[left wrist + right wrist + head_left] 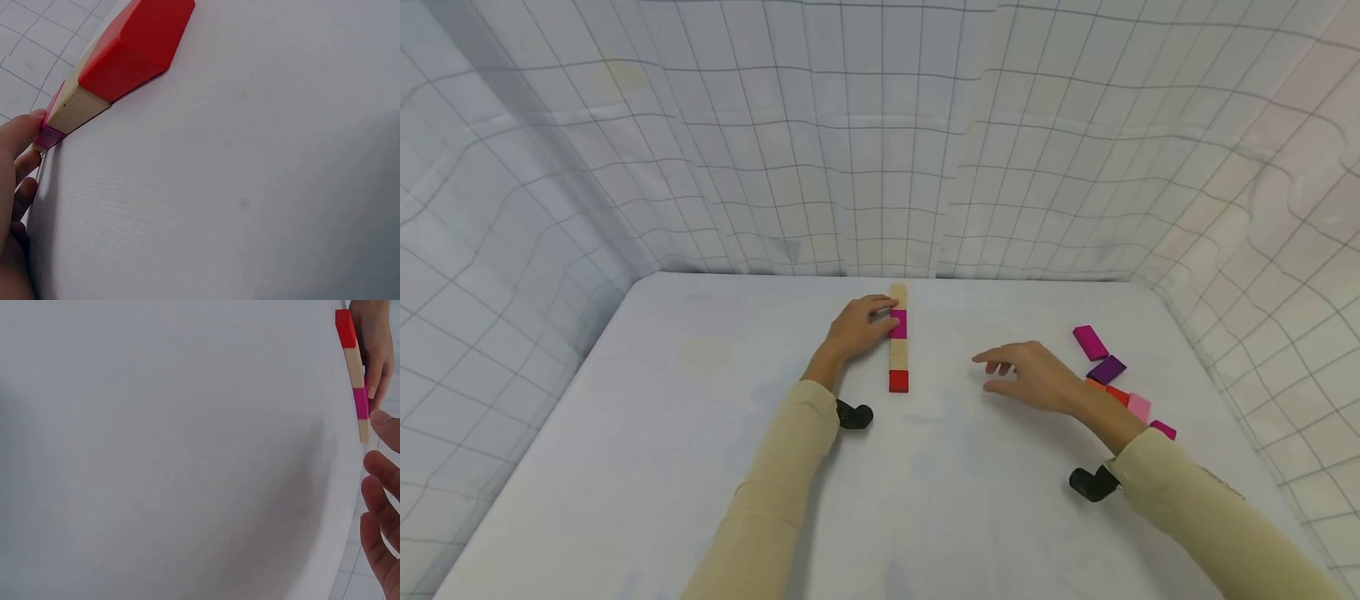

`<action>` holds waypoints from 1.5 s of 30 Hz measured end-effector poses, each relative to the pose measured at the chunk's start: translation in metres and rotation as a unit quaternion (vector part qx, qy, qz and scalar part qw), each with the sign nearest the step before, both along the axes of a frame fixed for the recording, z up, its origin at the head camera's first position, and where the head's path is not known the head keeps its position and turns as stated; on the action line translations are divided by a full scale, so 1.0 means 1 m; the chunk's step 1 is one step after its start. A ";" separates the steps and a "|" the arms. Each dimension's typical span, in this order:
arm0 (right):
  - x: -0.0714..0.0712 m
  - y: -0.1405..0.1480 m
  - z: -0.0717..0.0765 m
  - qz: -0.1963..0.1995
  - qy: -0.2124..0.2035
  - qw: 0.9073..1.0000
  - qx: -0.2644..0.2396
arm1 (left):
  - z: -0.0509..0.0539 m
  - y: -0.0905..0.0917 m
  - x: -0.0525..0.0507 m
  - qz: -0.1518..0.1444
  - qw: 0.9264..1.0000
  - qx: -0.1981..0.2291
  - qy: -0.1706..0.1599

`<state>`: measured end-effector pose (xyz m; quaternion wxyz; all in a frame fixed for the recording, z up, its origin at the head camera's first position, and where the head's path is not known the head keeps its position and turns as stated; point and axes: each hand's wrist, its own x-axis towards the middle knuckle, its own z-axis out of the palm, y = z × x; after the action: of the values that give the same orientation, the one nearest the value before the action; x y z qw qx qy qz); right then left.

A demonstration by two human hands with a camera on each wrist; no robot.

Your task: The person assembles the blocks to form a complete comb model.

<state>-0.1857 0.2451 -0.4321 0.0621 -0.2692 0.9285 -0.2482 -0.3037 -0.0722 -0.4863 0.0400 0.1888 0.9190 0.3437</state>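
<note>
A straight row of blocks runs away from the body in the head view: a red block nearest, then a beige one, a magenta one and another beige one farthest. My left hand lies along the row's left side, thumb and fingertips touching the magenta block and the far beige one; the fingers are relaxed. In the left wrist view the red block looms large. My right hand hovers right of the row, fingers apart, holding nothing.
Beyond the right hand lie a magenta block, a purple block, a pink block and several others, partly hidden by the right forearm. Gridded white cloth stands behind the white table and at both sides.
</note>
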 end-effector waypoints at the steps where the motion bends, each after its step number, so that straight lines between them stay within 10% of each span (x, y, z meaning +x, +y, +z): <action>1: 0.001 0.005 -0.001 -0.002 0.003 1.000 -0.005 | 0.000 -0.001 0.000 0.000 1.000 0.001 0.000; 28: 0.045 0.130 -0.006 -0.104 0.037 0.994 0.018 | -0.001 -0.001 0.001 0.005 1.000 0.003 -0.001; 45: 0.049 0.136 -0.018 -0.118 0.013 0.991 0.063 | 0.005 -0.001 0.005 0.000 1.000 0.006 -0.005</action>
<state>-0.1371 0.3809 -0.4499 0.0368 -0.1570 0.9682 -0.1914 -0.2991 -0.0730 -0.4812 0.0433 0.1874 0.9167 0.3504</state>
